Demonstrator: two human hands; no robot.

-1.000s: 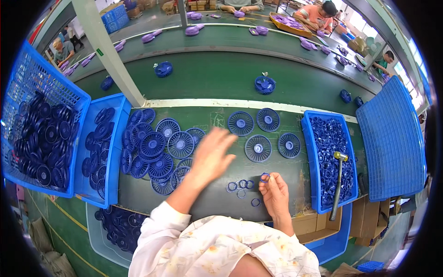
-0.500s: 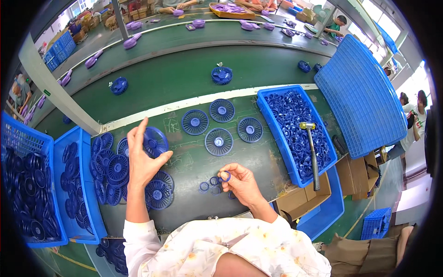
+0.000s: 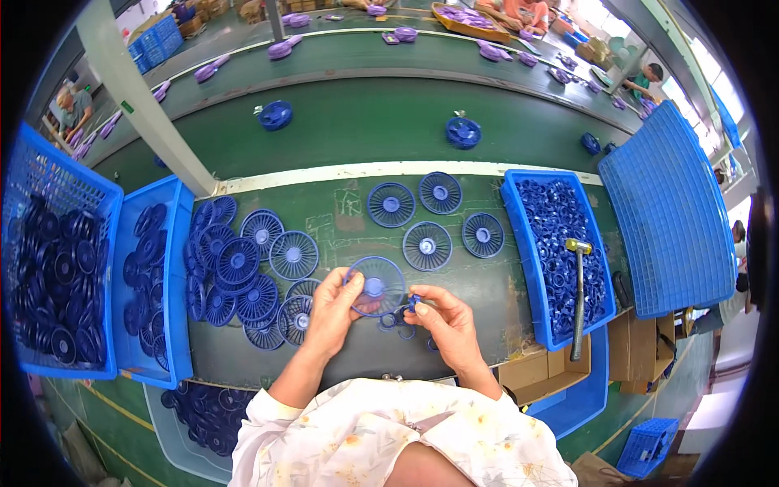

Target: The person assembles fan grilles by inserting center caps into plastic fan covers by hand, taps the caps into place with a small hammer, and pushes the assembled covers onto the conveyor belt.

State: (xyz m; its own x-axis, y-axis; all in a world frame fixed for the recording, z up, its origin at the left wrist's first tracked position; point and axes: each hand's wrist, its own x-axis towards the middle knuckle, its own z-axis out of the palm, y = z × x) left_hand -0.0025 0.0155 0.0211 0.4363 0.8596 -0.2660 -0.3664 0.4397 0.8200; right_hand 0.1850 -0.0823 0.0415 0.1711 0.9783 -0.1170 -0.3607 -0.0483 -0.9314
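Observation:
My left hand (image 3: 329,315) is closed on the edge of a round blue fan grille (image 3: 375,286), held tilted above the bench in front of me. Just to its right, my right hand (image 3: 451,325) pinches a small blue ring (image 3: 415,303) between thumb and fingertips, close to the grille's rim but apart from it. A few loose rings (image 3: 387,323) lie on the bench beneath, partly hidden by the hands. Farther back several grilles (image 3: 427,246) lie flat, spaced apart. More grilles (image 3: 238,260) are heaped left of my left hand.
To the right, a blue tray (image 3: 527,258) holds many small rings, with a hammer (image 3: 579,284) lying across it. Blue crates (image 3: 180,276) of grilles stand at left. Beyond the bench, a green conveyor (image 3: 365,130) carries blue parts. A large blue crate (image 3: 669,219) leans at right.
My left hand has brought the grille from the heap at left to the middle, near my right hand. The right hand still pinches the ring. The view has shifted left.

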